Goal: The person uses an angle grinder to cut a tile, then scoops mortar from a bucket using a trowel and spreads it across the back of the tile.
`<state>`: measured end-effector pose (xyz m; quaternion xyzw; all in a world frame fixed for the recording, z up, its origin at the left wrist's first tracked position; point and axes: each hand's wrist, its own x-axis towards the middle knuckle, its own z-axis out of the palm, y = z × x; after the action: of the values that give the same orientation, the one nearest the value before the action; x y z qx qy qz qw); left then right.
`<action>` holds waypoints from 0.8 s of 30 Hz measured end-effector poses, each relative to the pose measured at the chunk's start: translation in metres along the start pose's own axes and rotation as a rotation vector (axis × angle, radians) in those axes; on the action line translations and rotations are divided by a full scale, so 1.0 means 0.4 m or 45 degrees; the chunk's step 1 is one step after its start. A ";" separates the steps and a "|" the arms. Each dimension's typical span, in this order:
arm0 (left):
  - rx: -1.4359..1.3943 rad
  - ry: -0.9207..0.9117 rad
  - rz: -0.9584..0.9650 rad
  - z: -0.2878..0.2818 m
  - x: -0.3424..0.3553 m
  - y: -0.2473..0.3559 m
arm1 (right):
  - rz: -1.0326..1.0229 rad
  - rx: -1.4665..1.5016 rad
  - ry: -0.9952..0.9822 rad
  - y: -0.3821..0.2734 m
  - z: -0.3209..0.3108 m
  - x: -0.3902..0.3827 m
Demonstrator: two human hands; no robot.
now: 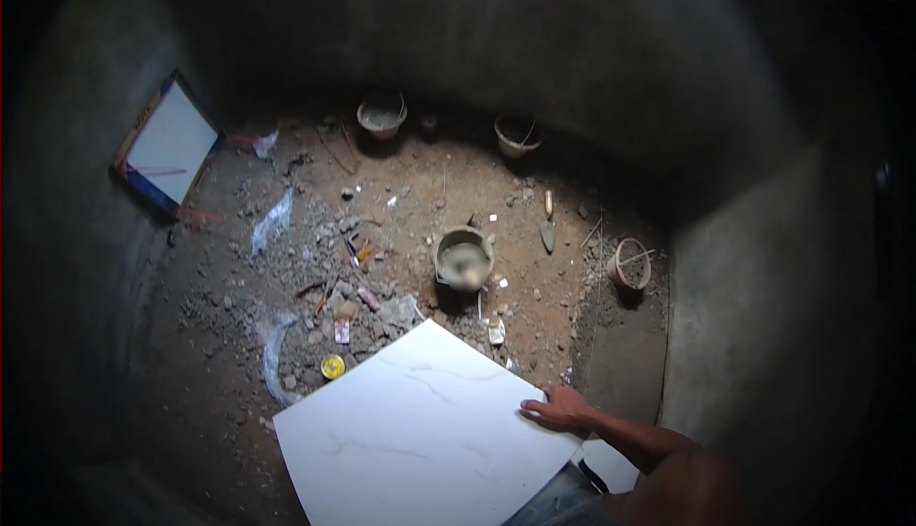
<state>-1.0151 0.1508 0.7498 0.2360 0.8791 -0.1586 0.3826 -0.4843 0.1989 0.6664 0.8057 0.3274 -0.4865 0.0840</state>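
Near floor, right of centre: our right hand [561,409] lies flat on the right edge of the large white marble-veined square tile [425,431], fingers [536,413] spread and pressing down, not curled round anything.
Left hand: we cannot see it anywhere, so we cannot say what it does.
Tile position: we find it in the near middle of the scene, turned corner-on with one corner pointing far toward the grey bucket of wet mortar [465,259]; its near part runs out of view at the lower edge.
Fingers to tile: our fingertips rest on the top face just inside the right rim, the palm over the edge, the thumb toward the far side.
Done so far, in our judgement: mortar seems mixed, and we have the tile in hand above the rubble-strewn brown dirt floor [286,268]; whether it lies on the ground or is held tilted we cannot tell.
Left to do, in our judgement: no tiles show as laid on the dirt, so bedding and setting look wholly ahead.
Tools far right: a pointed steel trowel with wooden handle [548,224] lies well apart from our hand, beyond the bucket.
Left wall: a white board in a blue frame [172,143] leans there.
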 end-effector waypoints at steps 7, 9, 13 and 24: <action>-0.377 0.265 0.419 -0.123 0.470 -0.278 | 0.076 -0.054 0.046 -0.254 0.389 -0.028; -0.265 0.225 0.511 -0.224 0.657 -0.325 | 0.057 -0.044 0.318 -0.360 0.552 -0.053; -0.233 0.307 0.553 -0.403 1.090 -0.303 | -0.105 0.342 0.277 -0.576 0.910 -0.055; -0.131 0.374 0.772 -0.645 1.868 -0.137 | 0.254 1.025 0.376 -0.881 1.682 0.161</action>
<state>-1.6437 0.4426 0.3661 0.4873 0.8215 0.0427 0.2930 -1.1692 0.1941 0.3322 0.8629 0.0408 -0.4443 -0.2375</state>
